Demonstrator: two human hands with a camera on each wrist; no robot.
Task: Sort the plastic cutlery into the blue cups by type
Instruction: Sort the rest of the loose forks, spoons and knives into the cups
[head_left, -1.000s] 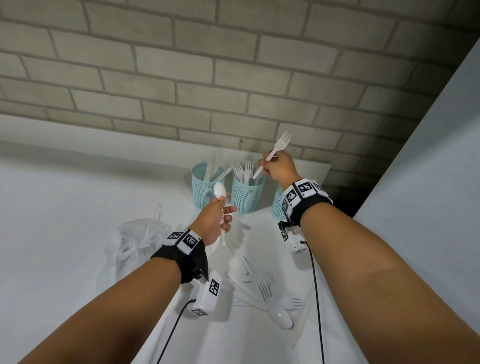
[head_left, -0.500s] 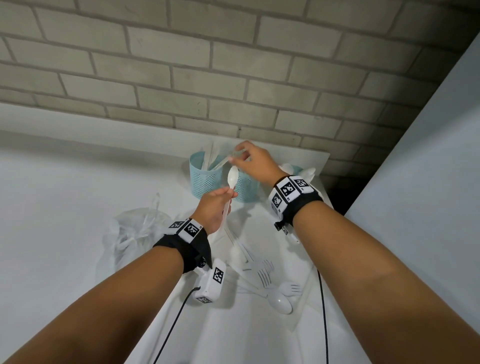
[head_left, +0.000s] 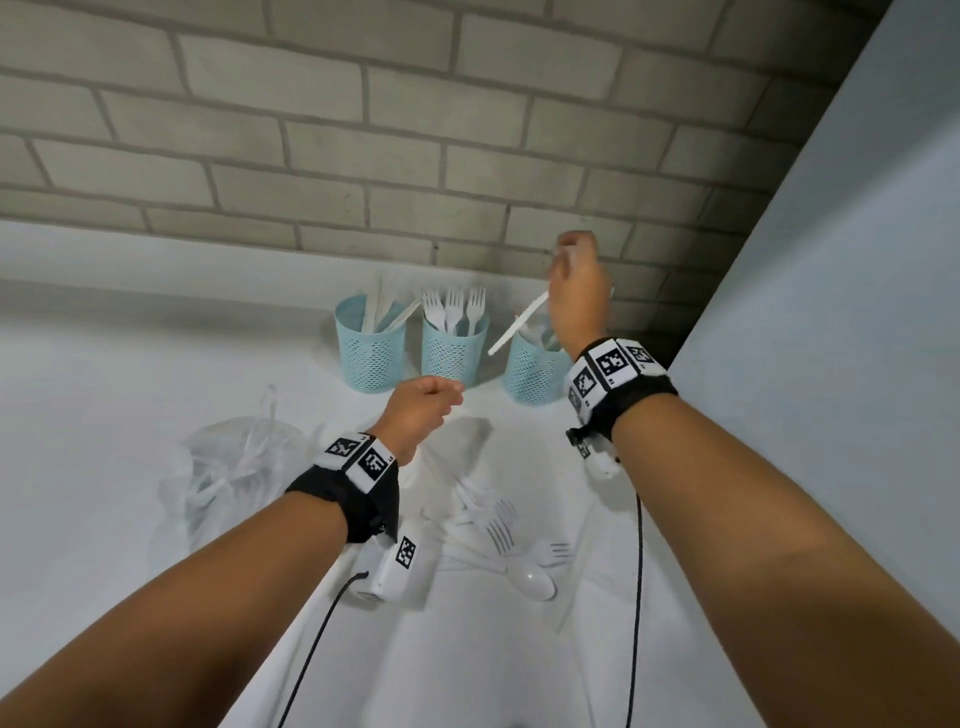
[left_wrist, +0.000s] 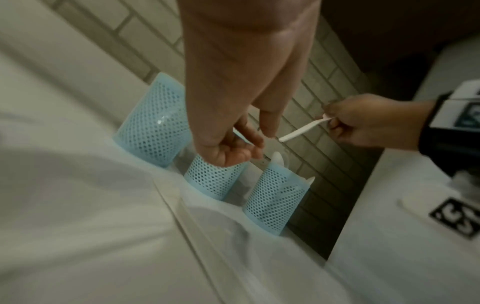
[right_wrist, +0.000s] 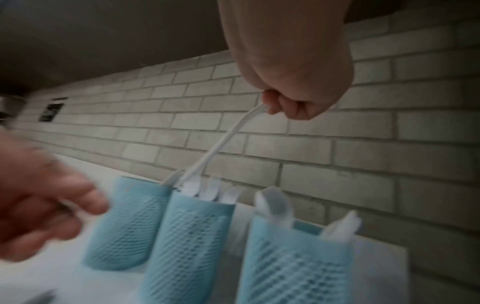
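Above right cup (head_left: 532, 371), right hand (head_left: 579, 291) pinches spoon (head_left: 519, 323).

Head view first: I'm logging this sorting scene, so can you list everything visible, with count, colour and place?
Mesh cups: three, light blue, in a row at the back of the table by the brick wall.
Forks in the middle cup: three heads showing, white, standing tines up.
Flat pieces in the left cup: white, type unclear.
Held utensil: one, white, handle slanting down over the right cup; its head is hidden.
Loose cutlery pile: white forks and at least one spoon, on the table near the person.
Plastic bag: one, clear, left of the pile, white cutlery inside.
Table: white.
Left hand: fingers loosely curled, holds nothing.
Right hand: grips the held utensil.
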